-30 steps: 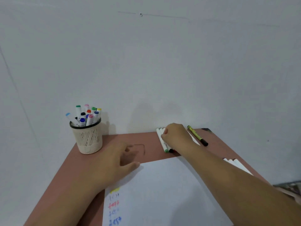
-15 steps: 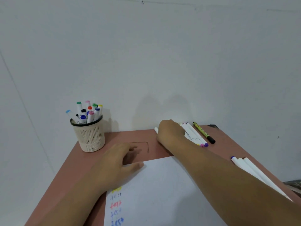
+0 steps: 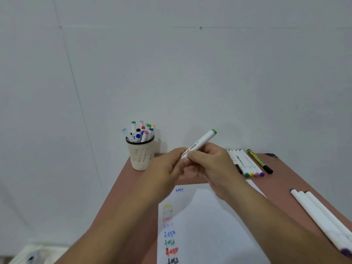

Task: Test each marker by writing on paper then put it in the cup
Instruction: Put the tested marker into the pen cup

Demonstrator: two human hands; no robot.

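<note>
Plain pale grey wall behind; a reddish-brown table (image 3: 137, 189) butts against it. White paper sheet (image 3: 205, 229) lies on the table in front of the person, its left margin carrying a column of short test scribbles (image 3: 170, 233) in yellow, red, blue, green, red and black, with one more blue mark higher up. Cream mesh cup (image 3: 141, 156) stands upright at the table's far left corner, near the wall, holding a cluster of capped markers (image 3: 140, 131) with end colours green, pink, light blue, red, yellow, blue and black. Both hands meet above the far edge of the paper, raised off the table. Left hand (image 3: 171, 164) has fingers curled around the lower end of a white marker with green end cap (image 3: 200, 144); right hand (image 3: 211, 162) pinches the same barrel just above, thumb and fingers curled onto it. Marker tilts up and to the right, green end uppermost, well clear of the cup; its lower tip is hidden by the fingers. To the right of the hands, a row of white markers (image 3: 247, 164) lies side by side near the wall, ends green, yellow, pink, purple. Just beside them lies a yellow-and-black pen (image 3: 260, 163). Three more white markers (image 3: 322, 220) lie along the table's right edge.
</note>
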